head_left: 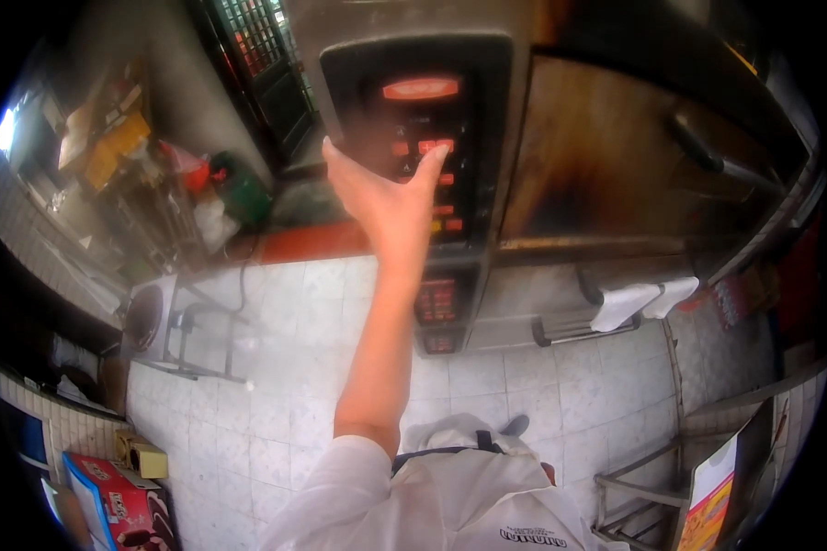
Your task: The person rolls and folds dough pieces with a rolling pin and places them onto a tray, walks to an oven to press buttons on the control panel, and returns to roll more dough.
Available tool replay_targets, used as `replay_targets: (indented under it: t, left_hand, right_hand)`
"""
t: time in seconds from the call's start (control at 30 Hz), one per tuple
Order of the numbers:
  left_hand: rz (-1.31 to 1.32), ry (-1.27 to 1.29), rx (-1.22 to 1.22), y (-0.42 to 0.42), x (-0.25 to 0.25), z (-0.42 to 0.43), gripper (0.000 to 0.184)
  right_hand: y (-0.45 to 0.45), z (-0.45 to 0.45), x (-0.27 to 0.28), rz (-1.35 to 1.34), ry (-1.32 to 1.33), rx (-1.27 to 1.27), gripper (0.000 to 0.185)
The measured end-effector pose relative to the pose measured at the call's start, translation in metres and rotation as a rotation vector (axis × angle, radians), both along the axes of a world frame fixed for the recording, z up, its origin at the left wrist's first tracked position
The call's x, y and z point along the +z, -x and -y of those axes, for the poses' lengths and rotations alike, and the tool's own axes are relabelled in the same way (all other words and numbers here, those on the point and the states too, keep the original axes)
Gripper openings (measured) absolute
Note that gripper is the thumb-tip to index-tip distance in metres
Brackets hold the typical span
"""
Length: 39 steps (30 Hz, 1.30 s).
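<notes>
My left hand (388,207) is raised in front of the black control panel (363,69) of a large stained metal oven. Its thumb and a finger are spread wide apart, and nothing is held between them. The thumb tip lies over the lit red display and buttons (423,147); whether it touches them I cannot tell. Above the hand is a red label (420,88). To the right of the panel is the browned oven door (597,156) with a dark handle (698,151). My right hand is out of view.
White cloths (627,306) hang at the lower door's handle. A stool (147,317) and metal frame stand left on the tiled floor (312,312). Behind them is a green gas cylinder (239,188). A red box (124,505) lies lower left; a metal rack (648,496) stands lower right.
</notes>
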<state>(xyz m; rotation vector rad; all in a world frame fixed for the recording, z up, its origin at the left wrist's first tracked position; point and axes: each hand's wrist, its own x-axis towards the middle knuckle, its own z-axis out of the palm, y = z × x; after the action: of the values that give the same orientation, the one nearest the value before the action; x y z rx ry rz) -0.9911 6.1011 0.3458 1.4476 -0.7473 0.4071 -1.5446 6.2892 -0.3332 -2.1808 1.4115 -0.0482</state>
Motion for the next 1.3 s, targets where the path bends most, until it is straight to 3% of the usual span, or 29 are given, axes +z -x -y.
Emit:
replay_targets:
  t: [0.33, 0.63, 1.3]
  left_hand:
    - [0.019, 0.002, 0.028, -0.006, -0.008, 0.004, 0.118]
    - [-0.001, 0.09, -0.083, -0.011, -0.011, 0.003, 0.1]
    - [0.008, 0.092, -0.063, -0.009, -0.009, 0.002, 0.098]
  right_hand:
    - [0.002, 0.002, 0.004, 0.0, -0.021, -0.003, 0.028]
    - [0.0, 0.006, 0.008, 0.008, -0.026, -0.028, 0.029]
    - [0.0, 0.008, 0.016, 0.038, -0.024, -0.072, 0.03]
